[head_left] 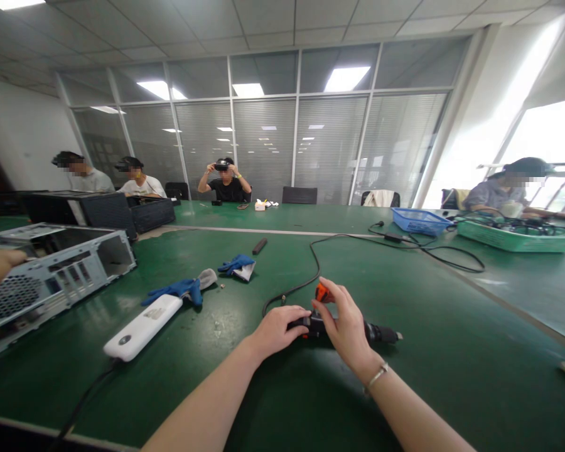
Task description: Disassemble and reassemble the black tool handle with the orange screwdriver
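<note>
Clamps black tool (pixel 316 325), roughly parallel to near edge of desk (pixel 193 376), in left hand's (pixel 280 328) fingers, pinching orange piece (pixel 321 292) just above with right hand (pixel 351 321).

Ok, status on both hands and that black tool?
Left hand gripping black tool. Right hand pinching orange piece above it. Black cable looping just beyond the hands.

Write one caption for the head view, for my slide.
At a green table, the left grip holds a black tool and the right grip an orange piece close to it.
</note>
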{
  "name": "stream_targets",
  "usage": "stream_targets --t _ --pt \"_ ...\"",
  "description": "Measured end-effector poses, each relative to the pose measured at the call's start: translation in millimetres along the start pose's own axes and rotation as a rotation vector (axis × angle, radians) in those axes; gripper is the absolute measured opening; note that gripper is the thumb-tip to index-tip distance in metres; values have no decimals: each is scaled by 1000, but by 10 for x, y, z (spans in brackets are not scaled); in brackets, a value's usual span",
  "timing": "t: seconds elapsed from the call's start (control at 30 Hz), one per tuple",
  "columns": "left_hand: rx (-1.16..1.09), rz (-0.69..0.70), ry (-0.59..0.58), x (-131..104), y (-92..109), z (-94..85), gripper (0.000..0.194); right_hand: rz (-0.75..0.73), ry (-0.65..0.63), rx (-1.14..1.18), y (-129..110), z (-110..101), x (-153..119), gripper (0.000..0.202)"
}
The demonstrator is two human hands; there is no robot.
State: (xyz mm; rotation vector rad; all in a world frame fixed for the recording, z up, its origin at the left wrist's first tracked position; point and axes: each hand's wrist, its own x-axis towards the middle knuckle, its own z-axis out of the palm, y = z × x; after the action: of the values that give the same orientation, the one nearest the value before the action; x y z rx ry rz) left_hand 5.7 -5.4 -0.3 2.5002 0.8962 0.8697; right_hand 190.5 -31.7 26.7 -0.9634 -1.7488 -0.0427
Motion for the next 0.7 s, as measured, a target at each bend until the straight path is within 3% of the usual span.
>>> stream_targets --t 0.17,0.37,0.53,0.7 --pt "-4 5 7 3 2 -2 36 14 -81 82 -33 4 -14 50" --pt "-17 -8 -14 2 21 -16 34 -46 39 -5 -35 -16 9 39" --pt "-24 -1 5 6 3 -4 34 -52 -38 55 -49 3 2 47" --pt "-38 9 -6 3 6 -14 34 -48 -17 -55 -55 -23 7 46"
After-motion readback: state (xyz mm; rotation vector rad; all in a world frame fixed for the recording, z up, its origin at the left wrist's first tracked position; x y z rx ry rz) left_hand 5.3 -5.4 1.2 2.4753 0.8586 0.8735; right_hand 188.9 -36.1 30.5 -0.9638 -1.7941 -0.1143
